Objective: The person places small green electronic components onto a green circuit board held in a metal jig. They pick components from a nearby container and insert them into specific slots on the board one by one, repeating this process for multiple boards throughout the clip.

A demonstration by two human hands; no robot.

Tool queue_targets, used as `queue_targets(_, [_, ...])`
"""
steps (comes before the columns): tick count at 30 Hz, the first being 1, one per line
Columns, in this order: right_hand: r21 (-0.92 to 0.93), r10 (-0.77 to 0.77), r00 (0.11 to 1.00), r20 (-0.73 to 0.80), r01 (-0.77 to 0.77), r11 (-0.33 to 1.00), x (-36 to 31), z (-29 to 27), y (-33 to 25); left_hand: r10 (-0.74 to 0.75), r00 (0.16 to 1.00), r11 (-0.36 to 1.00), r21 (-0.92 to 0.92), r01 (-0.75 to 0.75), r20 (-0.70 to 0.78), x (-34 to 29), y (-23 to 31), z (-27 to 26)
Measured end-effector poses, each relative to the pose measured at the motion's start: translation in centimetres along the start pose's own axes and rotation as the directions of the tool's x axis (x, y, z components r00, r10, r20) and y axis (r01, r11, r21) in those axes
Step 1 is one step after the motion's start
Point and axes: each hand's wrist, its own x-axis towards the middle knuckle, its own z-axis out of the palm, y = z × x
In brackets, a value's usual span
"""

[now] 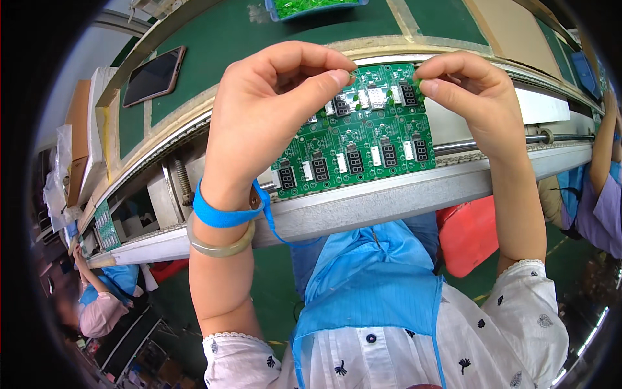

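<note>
A green circuit board panel (369,142) lies across the rails in front of me, with several black digit displays (354,161) and white connectors on it. Over its far left part, my left hand (269,104) pinches a small green component (352,76) between thumb and forefinger, mostly hidden by the fingertips. My right hand (476,94) is closed in a pinch at the panel's far right corner, with another small green component (420,83) at the fingertips. More small green parts stand on the far row of the panel. My left hand and wrist hide the panel's left side.
A blue bin (317,9) of small green parts sits at the far edge of the green bench. A phone (154,76) lies at left. The metal rail (376,194) runs along the near side. Co-workers' arms (602,142) show at both sides; a red stool (468,236) is below.
</note>
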Motion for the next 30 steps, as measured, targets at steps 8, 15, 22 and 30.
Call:
queue_targets(8, [-0.400,-0.101,0.994,0.043,0.110,0.910,-1.3,0.6,0.3,0.047,0.999,0.993,0.110,-0.048,0.004,0.0,-0.9,-0.4])
queue_targets(15, [-0.708,-0.308,0.932,0.192,0.349,0.614,-0.9,1.9,-0.1,0.015,1.000,0.995,0.101,-0.015,-0.006,-0.2,-1.0,-0.8])
queue_targets(22, [-0.808,-0.325,0.907,0.269,0.396,0.436,-0.7,2.4,0.1,-0.088,0.991,0.989,0.108,0.100,-0.105,-0.6,1.6,0.5])
queue_targets(30, [-0.850,-0.361,0.882,0.302,0.421,0.317,-0.7,2.9,0.0,-0.040,0.994,0.991,0.121,0.052,-0.098,-0.8,1.4,0.4])
